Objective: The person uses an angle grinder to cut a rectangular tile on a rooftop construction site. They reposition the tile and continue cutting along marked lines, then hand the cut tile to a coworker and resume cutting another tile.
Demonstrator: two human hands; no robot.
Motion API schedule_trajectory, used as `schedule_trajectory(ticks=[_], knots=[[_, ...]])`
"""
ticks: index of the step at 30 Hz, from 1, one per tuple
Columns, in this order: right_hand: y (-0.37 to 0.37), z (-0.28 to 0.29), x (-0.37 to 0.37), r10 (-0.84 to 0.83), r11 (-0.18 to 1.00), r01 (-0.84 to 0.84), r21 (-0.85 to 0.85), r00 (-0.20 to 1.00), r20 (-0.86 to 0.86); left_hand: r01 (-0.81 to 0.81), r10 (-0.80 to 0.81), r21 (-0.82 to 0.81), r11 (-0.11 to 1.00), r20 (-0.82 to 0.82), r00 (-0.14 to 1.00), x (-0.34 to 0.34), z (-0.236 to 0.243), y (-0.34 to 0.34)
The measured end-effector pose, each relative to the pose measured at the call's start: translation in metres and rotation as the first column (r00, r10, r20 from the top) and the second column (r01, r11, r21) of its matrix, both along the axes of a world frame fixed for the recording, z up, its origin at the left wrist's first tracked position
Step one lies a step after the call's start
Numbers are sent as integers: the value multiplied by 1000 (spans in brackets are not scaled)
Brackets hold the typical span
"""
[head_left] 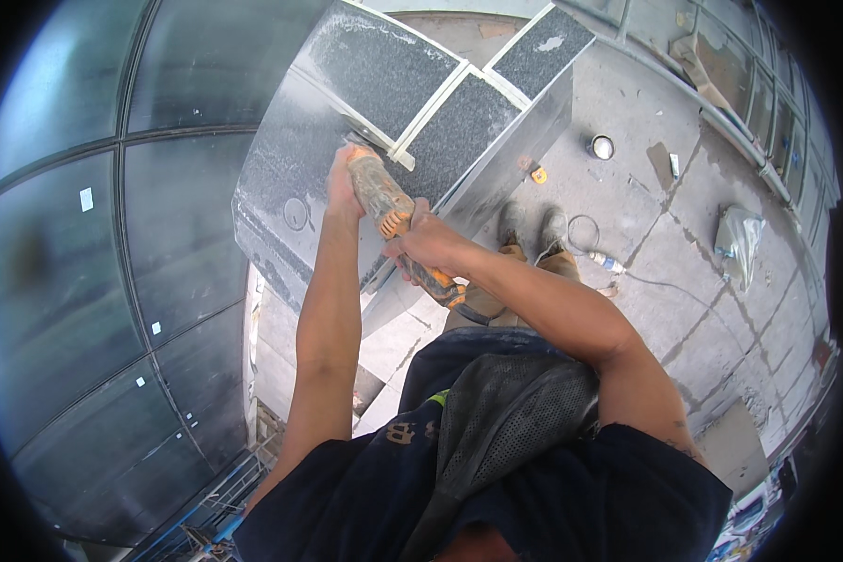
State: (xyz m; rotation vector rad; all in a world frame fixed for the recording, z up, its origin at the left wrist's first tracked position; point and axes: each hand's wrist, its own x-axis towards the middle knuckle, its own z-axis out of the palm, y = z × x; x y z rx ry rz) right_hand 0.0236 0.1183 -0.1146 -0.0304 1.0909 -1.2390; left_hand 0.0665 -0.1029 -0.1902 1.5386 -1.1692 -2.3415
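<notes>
The fingers of the left hand (343,187) are wrapped around the front of the orange power tool (378,187); its rear is grasped by the right hand (428,239). The tool is positioned over a dusty grey slab (270,192).

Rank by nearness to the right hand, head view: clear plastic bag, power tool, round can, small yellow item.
From the right hand:
1. Power tool: in its grip.
2. Small yellow item: on the floor, right of the slab.
3. Round can: floor, further right.
4. Clear plastic bag: floor, far right.
</notes>
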Motion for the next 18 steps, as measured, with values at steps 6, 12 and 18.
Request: schedule_trajectory(ticks=[6,12,18], knots=[[-10,-4,-2,-5,1000,5,1,998,-55,30,-29,-18,999,14,999,-4,-7,-14],[-6,-2,-1,5,1000,-5,8,999,-42,29,-29,-24,999,24,999,-2,-11,-15],[10,9,0,18,1000,-18,9,1000,-24,-13,14,-27,1000,33,999,1,0,7]])
